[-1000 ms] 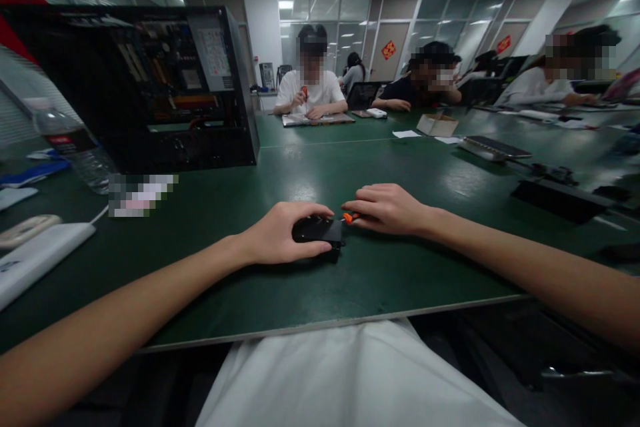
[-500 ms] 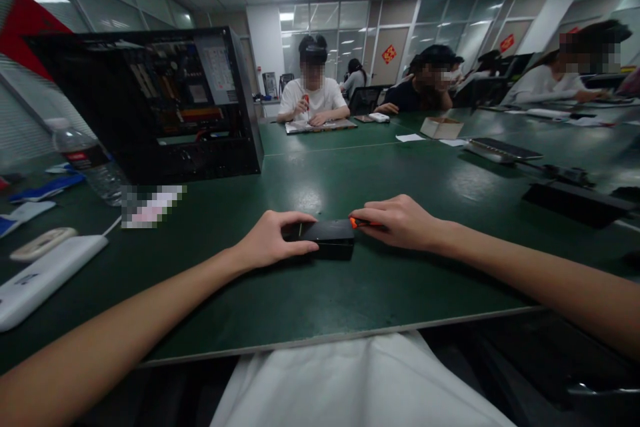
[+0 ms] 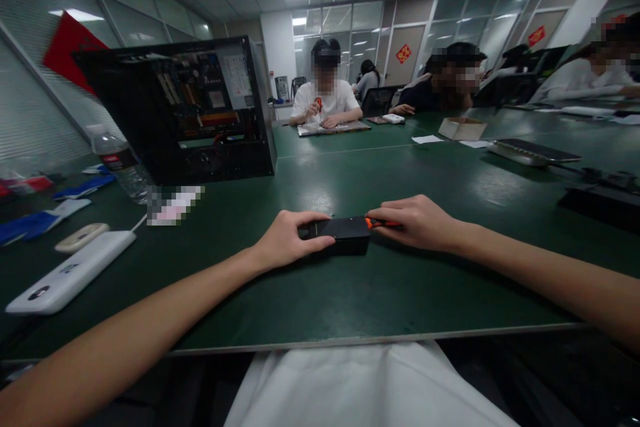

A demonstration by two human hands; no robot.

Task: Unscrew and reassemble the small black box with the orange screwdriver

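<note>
Here the left hand (image 3: 287, 240) grips the near-left end of a small black box (image 3: 343, 235), thumb along its side and fingers curled over the top edge, pressing it flat onto the green table (image 3: 350, 293) just ahead of the person's lap. The right hand (image 3: 420, 221) is closed around an orange-handled screwdriver (image 3: 376, 223), whose tip meets the right end of the box. The box appears rigid, light and smooth-skinned, so it likely slides on the table unless pinned; the long side edges offer the surest hold, away from the end under the tool. To the left lie a white flat device (image 3: 70, 273) and a water bottle (image 3: 120, 163); behind them stands an open computer case (image 3: 200, 113). Farther off, other people sit at the table's far side
</note>
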